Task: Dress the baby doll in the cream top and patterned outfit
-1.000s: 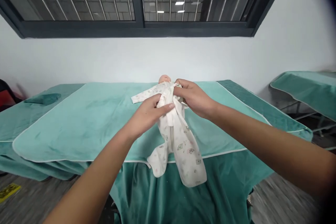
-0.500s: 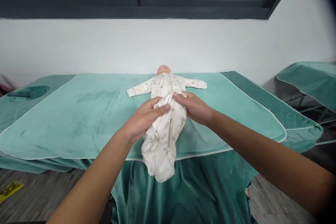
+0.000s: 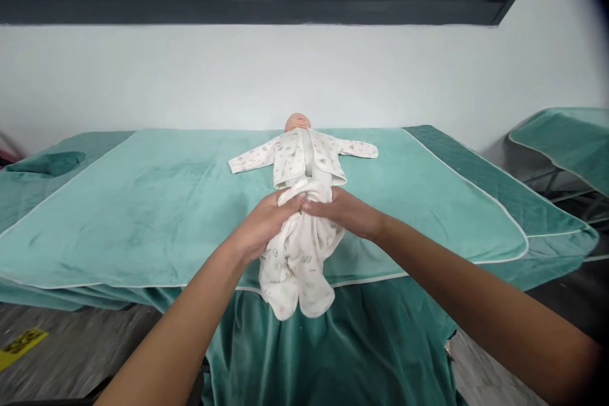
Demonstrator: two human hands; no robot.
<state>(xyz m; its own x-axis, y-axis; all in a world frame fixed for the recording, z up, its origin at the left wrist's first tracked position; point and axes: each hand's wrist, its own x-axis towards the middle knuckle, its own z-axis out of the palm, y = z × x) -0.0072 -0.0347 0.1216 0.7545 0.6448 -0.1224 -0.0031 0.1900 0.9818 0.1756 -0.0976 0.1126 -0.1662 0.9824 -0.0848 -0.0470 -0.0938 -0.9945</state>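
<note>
A baby doll lies on its back on the bed, only its head (image 3: 297, 121) plainly showing. It wears a white printed baby jacket (image 3: 288, 155), open down the front, with both sleeves stretched out sideways. Around the doll's lower body is a pair of white printed baby pants (image 3: 304, 260), bunched at the waist, the two rounded leg ends hanging over the bed's front edge. My left hand (image 3: 269, 219) grips the waistband from the left, thumb on top. From the right, my right hand (image 3: 349, 210) grips it too, the thumbs nearly meeting. The doll's legs are hidden.
A light green blanket (image 3: 157, 216) with white piping covers the bed, over a darker green sheet (image 3: 371, 336). Behind stands a white wall (image 3: 190, 76) below a barred window. Another green-covered surface (image 3: 566, 139) is at the right. A yellow floor marker (image 3: 21, 346) lies lower left.
Both hands have moved slightly down toward me with the pants' waistband, baring the jacket's lower hem. The right thumb has come closer to the left, and the pant legs have spread apart.
</note>
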